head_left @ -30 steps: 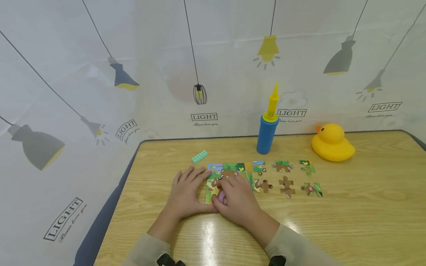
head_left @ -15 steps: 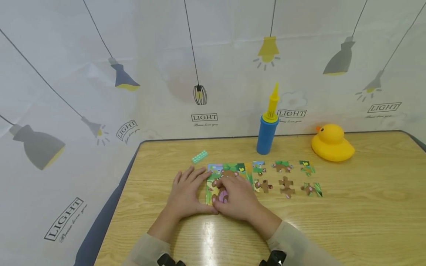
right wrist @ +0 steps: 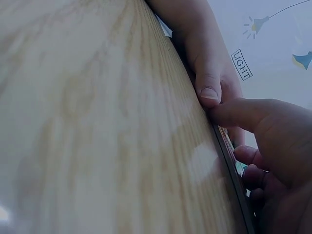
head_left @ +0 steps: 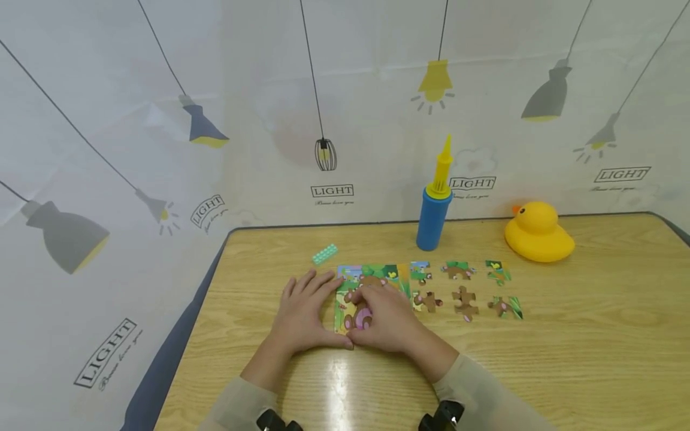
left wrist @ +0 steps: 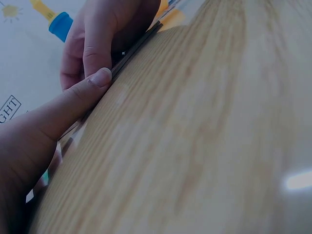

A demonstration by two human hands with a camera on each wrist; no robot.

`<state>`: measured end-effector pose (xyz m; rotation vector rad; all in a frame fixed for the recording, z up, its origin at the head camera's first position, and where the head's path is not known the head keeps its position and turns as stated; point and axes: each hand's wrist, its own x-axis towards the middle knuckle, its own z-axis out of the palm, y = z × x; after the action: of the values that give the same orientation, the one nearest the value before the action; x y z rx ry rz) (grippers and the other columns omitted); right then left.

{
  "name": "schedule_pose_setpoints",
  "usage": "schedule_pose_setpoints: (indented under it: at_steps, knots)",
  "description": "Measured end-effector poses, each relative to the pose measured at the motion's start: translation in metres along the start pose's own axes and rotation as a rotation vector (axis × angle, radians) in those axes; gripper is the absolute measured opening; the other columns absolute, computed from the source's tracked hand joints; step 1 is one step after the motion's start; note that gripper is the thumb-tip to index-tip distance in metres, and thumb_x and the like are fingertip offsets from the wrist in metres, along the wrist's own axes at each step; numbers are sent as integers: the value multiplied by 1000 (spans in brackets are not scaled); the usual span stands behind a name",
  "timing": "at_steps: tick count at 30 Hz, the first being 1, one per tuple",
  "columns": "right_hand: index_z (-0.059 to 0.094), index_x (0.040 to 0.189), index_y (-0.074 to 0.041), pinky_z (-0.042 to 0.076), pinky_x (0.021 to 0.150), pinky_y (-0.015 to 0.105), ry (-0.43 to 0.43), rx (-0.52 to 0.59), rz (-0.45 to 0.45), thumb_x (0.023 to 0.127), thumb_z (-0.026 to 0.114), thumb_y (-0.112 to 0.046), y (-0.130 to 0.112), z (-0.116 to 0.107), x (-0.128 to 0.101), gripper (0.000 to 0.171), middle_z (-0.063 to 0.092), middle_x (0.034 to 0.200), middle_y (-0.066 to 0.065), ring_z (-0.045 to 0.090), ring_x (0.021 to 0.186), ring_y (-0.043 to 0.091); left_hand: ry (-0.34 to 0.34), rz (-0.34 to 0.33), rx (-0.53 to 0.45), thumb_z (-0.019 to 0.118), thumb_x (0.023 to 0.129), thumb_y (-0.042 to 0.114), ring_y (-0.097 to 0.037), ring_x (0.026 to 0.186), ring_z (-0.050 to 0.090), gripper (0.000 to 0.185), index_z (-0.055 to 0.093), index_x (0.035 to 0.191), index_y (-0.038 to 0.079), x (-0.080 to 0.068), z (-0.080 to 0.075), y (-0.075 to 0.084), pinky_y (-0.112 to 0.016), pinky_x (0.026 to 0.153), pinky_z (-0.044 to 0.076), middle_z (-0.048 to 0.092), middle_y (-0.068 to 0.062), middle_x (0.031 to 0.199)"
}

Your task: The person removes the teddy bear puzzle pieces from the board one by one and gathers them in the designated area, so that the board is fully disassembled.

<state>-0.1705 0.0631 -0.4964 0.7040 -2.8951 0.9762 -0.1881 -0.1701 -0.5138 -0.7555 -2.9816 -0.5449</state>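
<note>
Wooden table (head_left: 539,359) bore the part-built puzzle board (head_left: 372,274), with bear pieces seated in it; six loose pieces (head_left: 465,302) lay in two rows just right of it. Left hand (head_left: 303,314) lay flat, fingers straight, against the board's left edge; right hand (head_left: 387,320) pressed down on the board with curled fingers. Only the wrist views showed both thumb tips meeting at the board's thin near edge (left wrist: 131,51).
</note>
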Motion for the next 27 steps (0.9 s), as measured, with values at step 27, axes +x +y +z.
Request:
schedule_pose_setpoints:
  at_steps: [27]
  knots:
    - [71, 113, -23, 47, 88, 48, 55, 24, 11, 72, 97, -41, 0, 1, -2, 53, 57, 93, -15, 54, 87, 9, 20, 14, 4, 74, 57, 97, -36, 161, 21, 131, 42, 166, 31, 0, 3, -1, -70, 125, 9, 34, 5, 173]
